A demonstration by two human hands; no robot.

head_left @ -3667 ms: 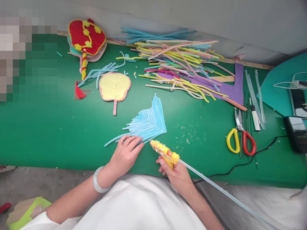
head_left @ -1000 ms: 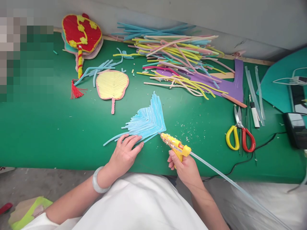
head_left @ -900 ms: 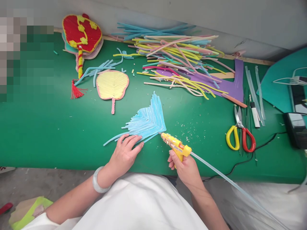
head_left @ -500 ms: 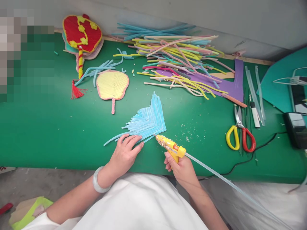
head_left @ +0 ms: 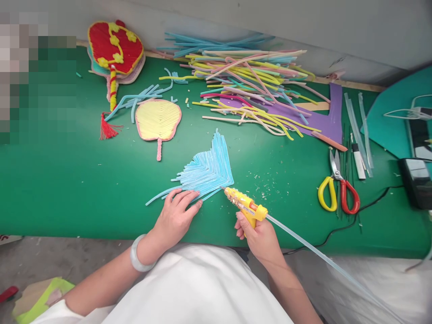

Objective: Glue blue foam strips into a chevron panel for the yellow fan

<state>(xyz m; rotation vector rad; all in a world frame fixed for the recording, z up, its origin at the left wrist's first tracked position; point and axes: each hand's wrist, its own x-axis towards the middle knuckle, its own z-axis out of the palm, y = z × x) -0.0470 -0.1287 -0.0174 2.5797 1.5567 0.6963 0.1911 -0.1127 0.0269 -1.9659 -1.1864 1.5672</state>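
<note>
A blue panel of pipe cleaners (head_left: 207,171) laid in a V pattern lies flat on the green table. My left hand (head_left: 178,211) rests with fingers spread on its lower left edge, pressing the strips down. In my right hand (head_left: 258,234) is a yellow hot glue gun (head_left: 245,202), gripped by its handle. The gun's nozzle is at the panel's lower right edge, near the corner; whether it touches cannot be told. A long clear glue stick (head_left: 313,249) sticks out of the gun's back end. Just behind the panel lies a yellow fan with a pink rim (head_left: 158,119).
A heap of coloured pipe cleaners (head_left: 249,76) lies at the back, partly over a purple sheet (head_left: 334,112). Scissors (head_left: 334,184) with yellow and red handles are at the right, beside a black cable (head_left: 340,227). A red fan (head_left: 116,47) with a tassel sits back left.
My right hand has moved the glue gun a little to the right, its nozzle sliding along the panel's lower edge toward the corner. My left hand has stayed in place.
</note>
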